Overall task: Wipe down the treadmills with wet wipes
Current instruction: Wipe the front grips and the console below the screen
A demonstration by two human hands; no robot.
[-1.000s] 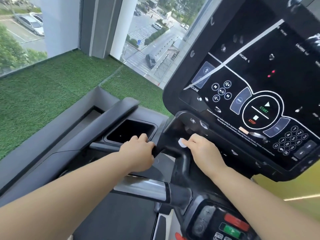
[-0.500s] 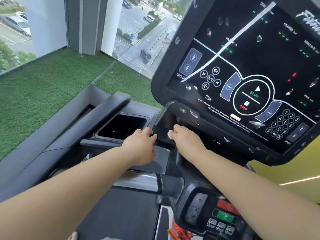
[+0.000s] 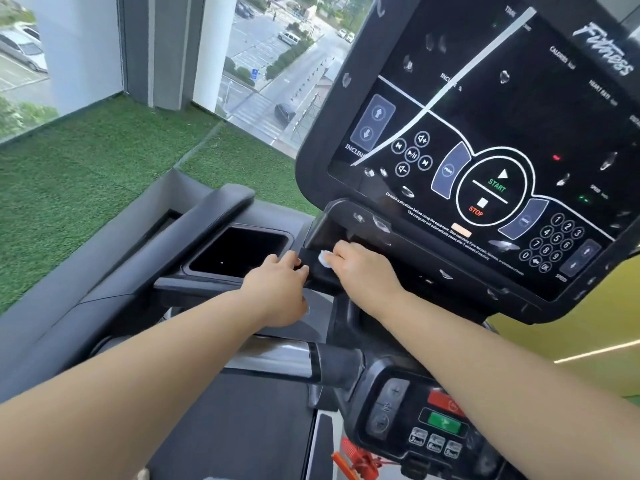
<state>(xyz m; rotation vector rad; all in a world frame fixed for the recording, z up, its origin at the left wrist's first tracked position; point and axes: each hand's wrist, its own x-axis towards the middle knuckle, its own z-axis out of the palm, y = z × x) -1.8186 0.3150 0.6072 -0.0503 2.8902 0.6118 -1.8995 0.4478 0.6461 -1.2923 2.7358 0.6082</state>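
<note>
Under the treadmill console [image 3: 485,98], our right hand [image 3: 363,273] pinches a small white wet wipe [image 3: 325,259] against the black ledge [image 3: 323,233]. Just left, our left hand [image 3: 277,291] curls its fingers over that ledge's edge.

Strong daylight comes in through the windows [image 3: 273,64] at the upper left, so the scene is bright and evenly lit, with only soft shadows on the dark treadmill [image 3: 104,278] housing. The glossy black console panel [image 3: 519,109] catches glare: a long white diagonal streak [image 3: 460,81] and scattered small bright reflections. The wet wipe [image 3: 325,259] in the right hand [image 3: 363,271] shows as a pale, featureless patch. Wide-angle distortion bends the window frames and the console's edges. Fine print on the panel is soft, and the lower corners blur.
</note>
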